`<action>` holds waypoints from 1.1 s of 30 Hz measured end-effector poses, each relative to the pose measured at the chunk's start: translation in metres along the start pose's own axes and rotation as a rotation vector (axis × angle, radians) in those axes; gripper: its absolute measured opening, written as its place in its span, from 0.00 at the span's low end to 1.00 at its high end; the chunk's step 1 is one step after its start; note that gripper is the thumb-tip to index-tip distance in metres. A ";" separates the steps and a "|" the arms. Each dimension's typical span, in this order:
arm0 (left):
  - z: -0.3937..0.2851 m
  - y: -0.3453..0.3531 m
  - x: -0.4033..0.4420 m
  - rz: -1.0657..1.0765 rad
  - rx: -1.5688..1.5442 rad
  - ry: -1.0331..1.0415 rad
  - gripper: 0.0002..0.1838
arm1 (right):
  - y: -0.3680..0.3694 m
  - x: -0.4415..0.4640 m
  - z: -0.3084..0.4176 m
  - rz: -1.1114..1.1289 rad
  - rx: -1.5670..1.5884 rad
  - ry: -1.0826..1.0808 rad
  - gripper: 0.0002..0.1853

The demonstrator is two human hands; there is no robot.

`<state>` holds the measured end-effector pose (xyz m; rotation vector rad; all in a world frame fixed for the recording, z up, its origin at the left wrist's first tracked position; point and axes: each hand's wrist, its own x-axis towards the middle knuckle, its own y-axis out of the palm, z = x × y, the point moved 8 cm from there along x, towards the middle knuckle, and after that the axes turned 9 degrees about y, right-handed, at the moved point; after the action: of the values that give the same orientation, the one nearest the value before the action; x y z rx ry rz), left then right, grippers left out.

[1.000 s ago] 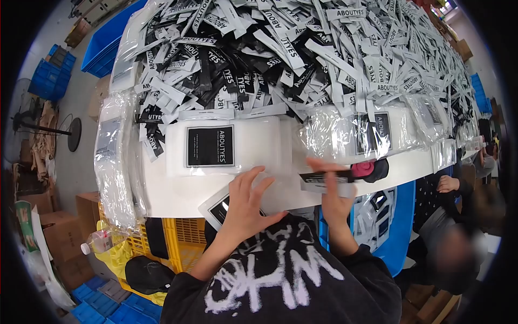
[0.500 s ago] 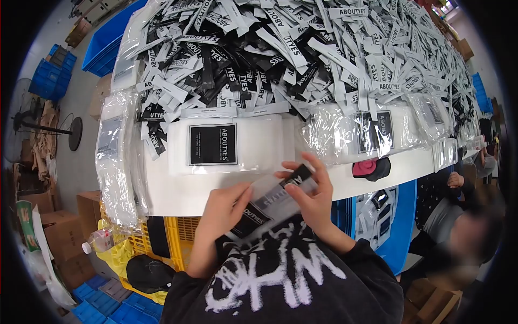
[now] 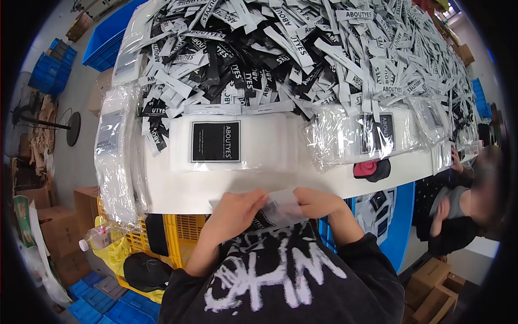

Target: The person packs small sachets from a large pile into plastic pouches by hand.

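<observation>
My left hand [image 3: 236,211] and my right hand [image 3: 318,204] are both closed on a translucent plastic bag [image 3: 279,208], one at each side. The bag is held in front of my chest at the table's near edge, with a dark printed label partly showing in its lower left. Whether anything lies inside the bag cannot be made out. Beyond my hands lies a stack of flat white frosted bags [image 3: 259,146] with a black ABOUTYES label [image 3: 216,141]. A large heap of black and white ABOUTYES stick packets [image 3: 302,59] covers the back of the table.
Clear-wrapped bag bundles lie to the right [image 3: 340,135] and left [image 3: 114,156]. A pink and black item [image 3: 372,169] sits near the table edge. A blue bin [image 3: 398,227] of filled bags is at my right, a yellow crate [image 3: 178,235] at my left. Another person [image 3: 458,210] sits at right.
My right hand has moved down from the bag's upper end to its right edge, its fingers now curled closed. The bag has turned to lie more level. The other person has shifted upright.
</observation>
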<state>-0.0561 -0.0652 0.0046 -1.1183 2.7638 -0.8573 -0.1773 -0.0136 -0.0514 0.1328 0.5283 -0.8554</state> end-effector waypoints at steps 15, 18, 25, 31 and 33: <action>-0.001 -0.001 0.006 -0.233 -0.364 -0.093 0.07 | -0.023 -0.033 0.039 -0.622 0.180 -0.238 0.07; -0.004 0.000 0.006 -0.248 -0.388 -0.118 0.08 | -0.027 -0.044 0.052 -0.727 0.104 -0.295 0.08; -0.008 0.013 0.006 -0.212 -0.390 -0.056 0.09 | -0.046 -0.059 0.051 -0.766 0.103 -0.388 0.07; -0.018 0.020 0.018 -0.105 -0.226 0.065 0.10 | -0.075 -0.124 0.050 -0.541 -0.355 -0.041 0.10; 0.005 0.002 0.011 -0.266 -0.048 0.042 0.12 | -0.071 -0.129 0.063 -0.496 -0.652 -0.004 0.14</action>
<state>-0.0643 -0.0732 0.0013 -1.5197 2.7210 -0.8496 -0.2755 0.0079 0.0738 -0.6188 0.8291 -1.1176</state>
